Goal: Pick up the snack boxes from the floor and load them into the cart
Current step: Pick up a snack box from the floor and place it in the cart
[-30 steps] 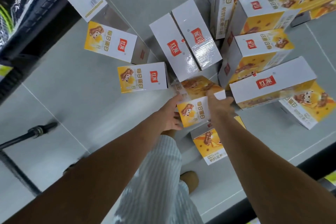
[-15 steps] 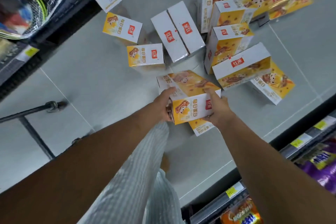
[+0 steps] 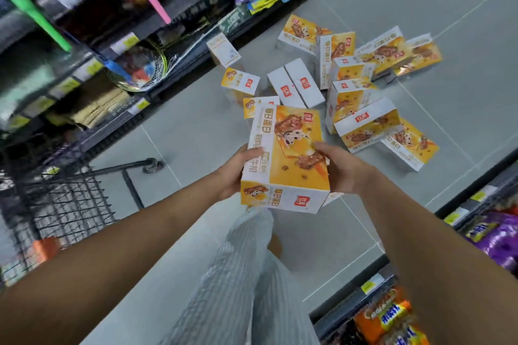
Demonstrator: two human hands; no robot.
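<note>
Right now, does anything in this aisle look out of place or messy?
Yes: snack boxes lie strewn over the floor at all angles, some leaning on each other, instead of on shelves. The left hand and right hand hold one box.

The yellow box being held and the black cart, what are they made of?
The yellow and white snack box looks like thin printed cardboard, maybe under shiny clear wrap: sharp folded edges, with glare and wrinkles at its corners. The black wire cart seems to be dull coated metal: thin crossed rods forming a mesh.
</note>
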